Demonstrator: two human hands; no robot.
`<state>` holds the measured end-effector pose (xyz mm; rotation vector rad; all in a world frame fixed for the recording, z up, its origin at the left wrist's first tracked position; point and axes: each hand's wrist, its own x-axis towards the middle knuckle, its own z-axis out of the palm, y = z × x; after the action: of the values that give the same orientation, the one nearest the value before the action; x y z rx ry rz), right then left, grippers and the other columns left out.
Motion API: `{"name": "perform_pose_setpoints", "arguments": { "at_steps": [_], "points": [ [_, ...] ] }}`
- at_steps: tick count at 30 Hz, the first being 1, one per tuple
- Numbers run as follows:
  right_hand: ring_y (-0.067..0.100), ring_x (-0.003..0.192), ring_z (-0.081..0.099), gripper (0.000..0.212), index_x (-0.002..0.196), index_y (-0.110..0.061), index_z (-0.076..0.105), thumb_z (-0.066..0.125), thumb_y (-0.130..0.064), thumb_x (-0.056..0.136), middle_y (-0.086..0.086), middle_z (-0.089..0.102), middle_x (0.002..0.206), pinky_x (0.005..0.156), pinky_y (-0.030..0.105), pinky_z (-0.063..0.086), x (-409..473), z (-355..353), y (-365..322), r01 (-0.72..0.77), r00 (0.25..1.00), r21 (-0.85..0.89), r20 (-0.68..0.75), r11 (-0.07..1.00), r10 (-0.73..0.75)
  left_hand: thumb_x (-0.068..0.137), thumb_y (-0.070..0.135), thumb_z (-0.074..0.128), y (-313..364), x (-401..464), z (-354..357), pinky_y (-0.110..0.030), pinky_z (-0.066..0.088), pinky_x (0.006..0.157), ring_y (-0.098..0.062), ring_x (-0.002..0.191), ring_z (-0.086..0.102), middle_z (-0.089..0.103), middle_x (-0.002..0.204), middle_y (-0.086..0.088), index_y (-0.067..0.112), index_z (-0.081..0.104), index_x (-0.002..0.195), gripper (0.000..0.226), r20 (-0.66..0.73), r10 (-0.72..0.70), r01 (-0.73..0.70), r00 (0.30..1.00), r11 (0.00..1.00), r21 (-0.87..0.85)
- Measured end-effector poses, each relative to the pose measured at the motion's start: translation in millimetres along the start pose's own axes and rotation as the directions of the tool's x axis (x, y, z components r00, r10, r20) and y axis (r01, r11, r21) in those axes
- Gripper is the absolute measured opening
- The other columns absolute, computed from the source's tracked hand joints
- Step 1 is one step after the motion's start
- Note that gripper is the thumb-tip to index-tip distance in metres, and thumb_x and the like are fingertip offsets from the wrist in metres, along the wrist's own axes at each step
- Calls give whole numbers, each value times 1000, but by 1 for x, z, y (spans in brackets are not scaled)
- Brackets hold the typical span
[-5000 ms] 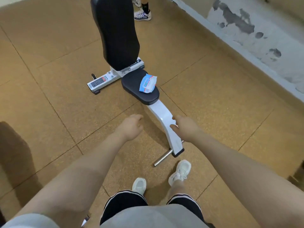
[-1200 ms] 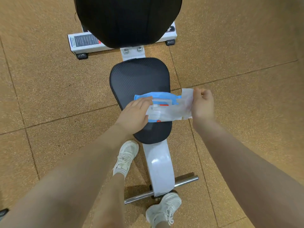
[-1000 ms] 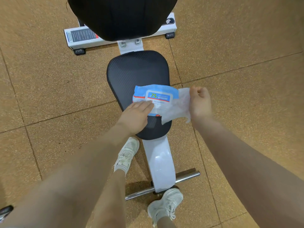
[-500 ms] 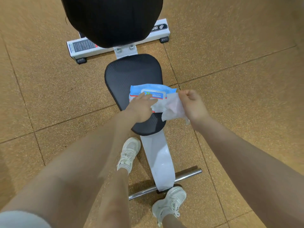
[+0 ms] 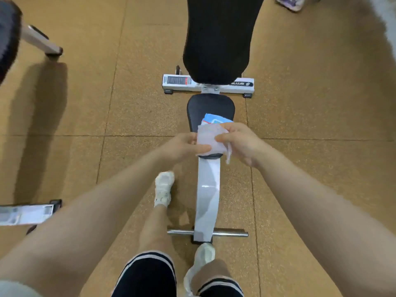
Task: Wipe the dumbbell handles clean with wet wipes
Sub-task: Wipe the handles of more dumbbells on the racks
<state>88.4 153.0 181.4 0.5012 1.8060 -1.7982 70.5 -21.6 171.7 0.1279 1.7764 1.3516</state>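
1. Both hands hold one wet wipe between them: the left hand pinches its left edge with thumb and curled fingers, and the right hand pinches the right side, a loose tail of the sheet hanging below that hand.

2. Nearest me, the person's shoes stand either side of the bench's white beam, with its steel foot bar across the floor by the toes.

3. From where I stand, the step in hand looks like opening the sheet out or folding it into a pad. Done well, that means keeping the two pinches at opposite edges and drawing them apart evenly so the damp sheet spreads flat instead of bunching. I would tuck in the hanging tail so it does not trail on the floor.

4. Just beyond the hands, the wipe pack lies on the black seat pad, partly hidden by the sheet. I cannot tell whether its flap is closed; pressing it down would keep the rest moist.

5. Farther off rises the backrest.

6. No dumbbell shows anywhere, so the handles are somewhere out of view, and the person must carry the wipe to them.
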Motion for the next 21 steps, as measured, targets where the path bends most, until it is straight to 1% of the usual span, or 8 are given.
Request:
{"name": "perform_pose_setpoints", "arguments": {
  "at_steps": [3,5,7,11,14,17,19,21],
  "points": [
    [26,92,60,23,111,-1,59,55,-5,89,17,63,101,80,37,48,-43,39,-21,-13,997,-100,79,995,21,90,21,57,-3,-72,3,-29,46,93,-18,104,61,67,111,-4,13,65,109,22,-129,-29,25,991,999,-32],
    [23,87,60,17,107,-3,59,53,-7,91,14,63,99,73,32,47,-67,67,-32,2,993,-101,115,995,10,92,15,52,-3,-117,3,-28,43,93,-17,100,61,66,109,-5,12,64,107,19,-248,-40,15,968,994,-104],
    [20,76,56,7,90,-10,58,53,-6,92,11,60,87,65,29,44,-84,100,-39,23,987,-134,159,991,-1,93,10,48,-8,-162,3,-23,45,86,-12,88,60,66,98,-2,13,62,103,17,-360,-38,-46,932,974,-223],
    [17,65,51,22,75,-15,50,57,3,87,6,53,75,56,24,45,-107,184,-37,23,967,-315,248,949,59,94,8,47,-44,-250,5,-21,46,68,-6,65,57,62,72,7,16,57,86,15,-552,-104,-115,827,930,-349],
    [11,62,42,25,79,-15,43,61,2,82,-1,44,71,49,19,37,-120,257,-25,131,967,-512,256,849,6,91,12,54,-78,-313,2,-24,39,61,-10,61,49,55,68,2,15,52,78,13,-709,-217,-135,671,905,-404],
    [15,74,43,20,93,-13,44,56,-1,83,-3,40,86,57,20,37,-141,331,-8,325,926,-635,364,701,-100,78,25,63,-109,-371,3,-27,42,60,-15,67,55,61,80,-3,21,51,86,15,-793,-381,-194,475,834,-517],
    [16,95,46,11,97,-11,57,53,-7,87,3,40,111,80,22,41,-167,377,5,516,840,-628,505,583,-200,81,28,60,-129,-414,8,-31,45,69,-20,79,57,61,98,-6,24,49,102,24,-811,-474,-240,344,791,-563],
    [18,123,36,16,96,-11,66,52,-19,92,6,37,133,98,22,29,-197,421,15,677,698,-523,680,519,-225,90,21,54,-146,-460,12,-32,43,72,-22,85,55,57,108,-8,27,46,112,24,-843,-488,-277,226,797,-536]
  ]
}}
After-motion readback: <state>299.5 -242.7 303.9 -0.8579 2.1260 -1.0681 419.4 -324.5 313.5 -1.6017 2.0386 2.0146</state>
